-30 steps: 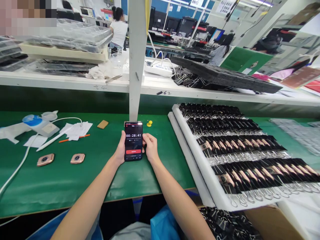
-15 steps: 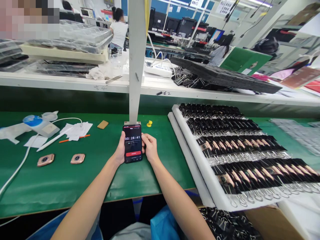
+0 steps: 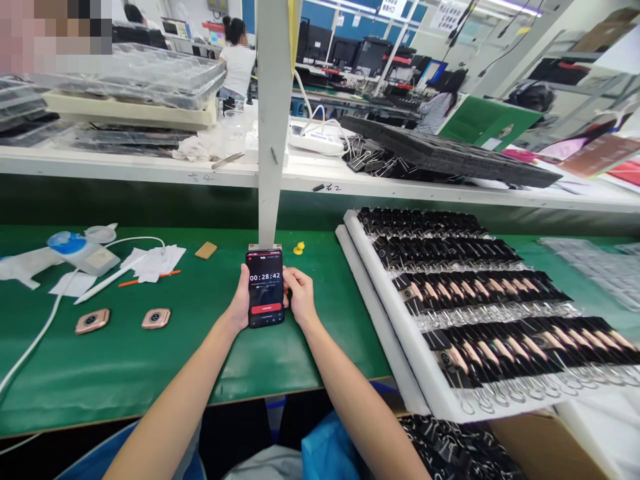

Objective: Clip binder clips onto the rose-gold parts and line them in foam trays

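Note:
Between my hands is a black smartphone (image 3: 265,288), held upright with a running timer and a red bar on its screen. My left hand (image 3: 240,303) is closed on its left edge, the thumb along the side. My right hand (image 3: 300,293) grips the right edge with bent fingers. To the left, two rose-gold watch cases, one nearer the left edge (image 3: 93,321) and one closer to me (image 3: 156,318), lie on the green mat (image 3: 200,373). Behind the phone are a small yellow object (image 3: 299,248) and a tan pad (image 3: 206,250).
On the right, a white foam tray (image 3: 390,320) carries rows of watch cases clamped in black binder clips. A blue-topped bottle (image 3: 75,247), papers (image 3: 155,262) and a white cable lie at left. A post (image 3: 273,133) rises to a shelf (image 3: 130,160). People sit and stand beyond.
The timer on the phone has gone from 00:28:41 to 00:28:42. Both hands hold the phone in nearly the same place.

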Available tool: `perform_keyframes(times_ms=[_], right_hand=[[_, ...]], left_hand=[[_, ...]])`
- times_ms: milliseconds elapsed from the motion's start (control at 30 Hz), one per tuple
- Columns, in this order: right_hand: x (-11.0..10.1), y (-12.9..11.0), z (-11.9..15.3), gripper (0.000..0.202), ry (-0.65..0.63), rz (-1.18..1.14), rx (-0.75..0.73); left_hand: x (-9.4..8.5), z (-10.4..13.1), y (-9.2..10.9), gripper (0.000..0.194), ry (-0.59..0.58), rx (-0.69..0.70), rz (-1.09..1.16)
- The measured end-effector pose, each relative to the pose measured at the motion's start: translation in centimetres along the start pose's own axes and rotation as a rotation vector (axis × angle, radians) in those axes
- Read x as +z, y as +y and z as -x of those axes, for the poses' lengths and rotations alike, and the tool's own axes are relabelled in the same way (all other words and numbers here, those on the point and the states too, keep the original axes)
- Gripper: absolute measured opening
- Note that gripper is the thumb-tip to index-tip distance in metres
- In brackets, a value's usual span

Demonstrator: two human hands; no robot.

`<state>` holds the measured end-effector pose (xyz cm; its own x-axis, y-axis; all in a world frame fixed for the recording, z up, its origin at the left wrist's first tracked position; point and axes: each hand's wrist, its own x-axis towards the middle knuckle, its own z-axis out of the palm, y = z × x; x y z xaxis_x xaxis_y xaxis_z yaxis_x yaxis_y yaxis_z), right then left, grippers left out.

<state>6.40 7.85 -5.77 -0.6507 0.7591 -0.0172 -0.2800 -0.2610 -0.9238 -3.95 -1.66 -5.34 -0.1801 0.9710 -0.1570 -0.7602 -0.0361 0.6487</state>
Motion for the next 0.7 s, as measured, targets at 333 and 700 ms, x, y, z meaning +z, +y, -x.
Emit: perform_keyframes(times_ms=[333,700], right_hand=[[0.06,-0.07,0.09,0.041,0.009,0.024,0.008],[0.04,0.35,-0.16,0.041,0.009,0.017,0.002]], left_hand=[[0.20,-0.01,0.06,0.091,-0.025,-0.006,0.001],[0.51,0.07,0.15,0.086,0.032,-0.015,0.021]])
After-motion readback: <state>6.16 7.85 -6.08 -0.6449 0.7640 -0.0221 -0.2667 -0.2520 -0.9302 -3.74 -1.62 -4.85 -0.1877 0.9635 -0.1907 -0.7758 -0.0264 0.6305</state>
